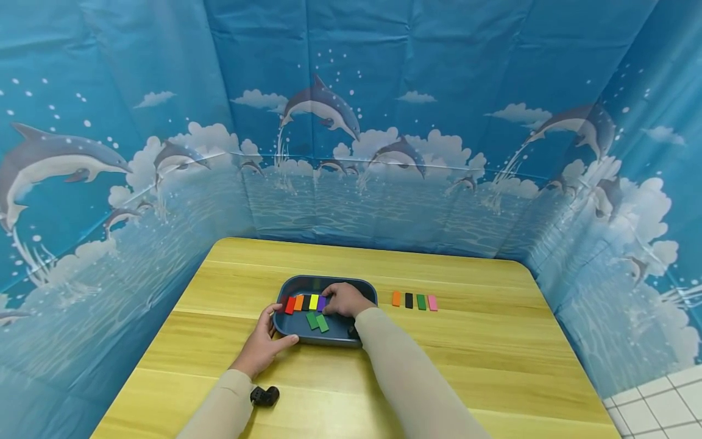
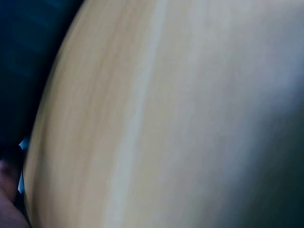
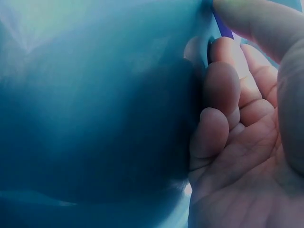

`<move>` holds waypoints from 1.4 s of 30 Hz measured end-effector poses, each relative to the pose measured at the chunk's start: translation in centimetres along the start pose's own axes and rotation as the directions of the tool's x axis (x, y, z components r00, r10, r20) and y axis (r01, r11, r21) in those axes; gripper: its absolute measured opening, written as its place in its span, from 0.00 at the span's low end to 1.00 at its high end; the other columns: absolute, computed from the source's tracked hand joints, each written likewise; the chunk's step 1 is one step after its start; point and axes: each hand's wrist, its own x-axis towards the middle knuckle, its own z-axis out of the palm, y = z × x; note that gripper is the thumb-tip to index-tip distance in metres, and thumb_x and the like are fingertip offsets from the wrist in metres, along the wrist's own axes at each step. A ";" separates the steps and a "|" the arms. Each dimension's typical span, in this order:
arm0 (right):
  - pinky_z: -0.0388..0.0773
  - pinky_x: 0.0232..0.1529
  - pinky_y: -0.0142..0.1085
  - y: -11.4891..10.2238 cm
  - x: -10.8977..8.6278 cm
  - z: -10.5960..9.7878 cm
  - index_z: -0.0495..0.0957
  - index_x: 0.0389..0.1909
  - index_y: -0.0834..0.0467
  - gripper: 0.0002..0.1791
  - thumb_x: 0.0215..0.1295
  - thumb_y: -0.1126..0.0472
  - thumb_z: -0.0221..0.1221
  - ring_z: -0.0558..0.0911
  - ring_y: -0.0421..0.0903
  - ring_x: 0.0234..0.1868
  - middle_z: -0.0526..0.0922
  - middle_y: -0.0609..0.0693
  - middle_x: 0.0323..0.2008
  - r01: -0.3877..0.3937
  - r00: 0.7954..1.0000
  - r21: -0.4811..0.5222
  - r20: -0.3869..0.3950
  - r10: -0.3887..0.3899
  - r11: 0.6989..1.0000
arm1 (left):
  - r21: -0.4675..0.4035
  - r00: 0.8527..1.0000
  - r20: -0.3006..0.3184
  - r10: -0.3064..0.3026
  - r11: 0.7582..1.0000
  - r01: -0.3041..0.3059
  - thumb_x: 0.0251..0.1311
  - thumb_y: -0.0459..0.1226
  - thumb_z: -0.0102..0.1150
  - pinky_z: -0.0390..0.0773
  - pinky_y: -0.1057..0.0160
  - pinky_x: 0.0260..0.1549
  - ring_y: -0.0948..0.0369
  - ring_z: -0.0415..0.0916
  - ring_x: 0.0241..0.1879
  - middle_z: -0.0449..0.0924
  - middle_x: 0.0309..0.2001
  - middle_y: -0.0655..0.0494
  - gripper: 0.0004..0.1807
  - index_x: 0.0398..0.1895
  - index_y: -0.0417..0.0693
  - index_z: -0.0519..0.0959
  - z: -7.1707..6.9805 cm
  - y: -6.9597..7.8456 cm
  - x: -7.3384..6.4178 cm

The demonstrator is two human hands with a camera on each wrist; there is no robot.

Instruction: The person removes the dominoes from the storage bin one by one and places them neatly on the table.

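A dark blue tray (image 1: 340,341) sits on the table. Its left end is held by my left hand (image 1: 261,347), fingers at the left rim and thumb at the near edge. Inside the tray my right hand (image 1: 347,300) pinches a purple tile (image 1: 322,303) at the right end of a row. To its left stand yellow (image 1: 314,302), black (image 1: 306,302), orange (image 1: 298,303) and red (image 1: 289,305) tiles. Two green tiles (image 1: 322,323) lie nearer the front. In the right wrist view, the purple tile (image 3: 224,27) shows partly between thumb and fingers.
Right of the tray, orange (image 1: 396,299), black (image 1: 409,300), green (image 1: 421,302) and pink (image 1: 432,303) tiles lie in a row on the wooden table (image 1: 493,347). A dolphin-printed blue curtain (image 1: 340,201) stands behind it. The left wrist view is blurred.
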 end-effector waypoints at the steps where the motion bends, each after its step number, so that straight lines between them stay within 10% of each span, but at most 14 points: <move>1: 0.82 0.46 0.40 0.0 0.0 0.0 0.86 0.55 0.53 0.23 0.59 0.56 0.77 0.80 0.44 0.36 0.86 0.46 0.35 0.000 1.000 0.002 0.001 0.000 1.000 | -0.001 1.000 0.001 0.000 1.000 0.000 0.62 0.39 0.76 0.50 0.40 0.81 0.39 0.46 0.84 0.52 0.83 0.39 0.48 0.79 0.58 0.56 0.0 0.0 0.0; 26: 0.80 0.43 0.35 0.0 -0.4 -2.1 0.84 0.49 0.57 0.20 0.57 0.55 0.74 0.80 0.44 0.38 0.87 0.46 0.37 0.019 0.990 0.081 0.139 -0.030 0.997 | 0.014 1.000 -0.006 0.000 1.000 0.000 0.62 0.40 0.76 0.52 0.39 0.80 0.37 0.48 0.83 0.55 0.82 0.37 0.47 0.79 0.58 0.56 0.1 0.1 -0.1; 35: 0.82 0.50 0.37 -1.4 -3.0 -7.4 0.80 0.59 0.62 0.24 0.63 0.59 0.69 0.79 0.44 0.42 0.83 0.49 0.40 0.117 0.980 0.242 0.128 -0.151 0.963 | 0.021 1.000 0.011 0.012 1.000 -0.012 0.64 0.41 0.75 0.50 0.40 0.81 0.36 0.45 0.83 0.53 0.83 0.36 0.47 0.79 0.57 0.54 -0.5 0.2 0.0; 42: 0.80 0.50 0.40 3.0 -6.6 -13.0 0.74 0.65 0.64 0.28 0.63 0.65 0.62 0.79 0.48 0.47 0.82 0.56 0.49 0.089 0.995 0.285 0.010 -0.095 0.954 | 0.025 0.999 0.033 0.005 1.000 -0.006 0.63 0.42 0.75 0.50 0.41 0.81 0.36 0.44 0.84 0.51 0.83 0.36 0.49 0.80 0.57 0.53 -0.4 -0.1 0.1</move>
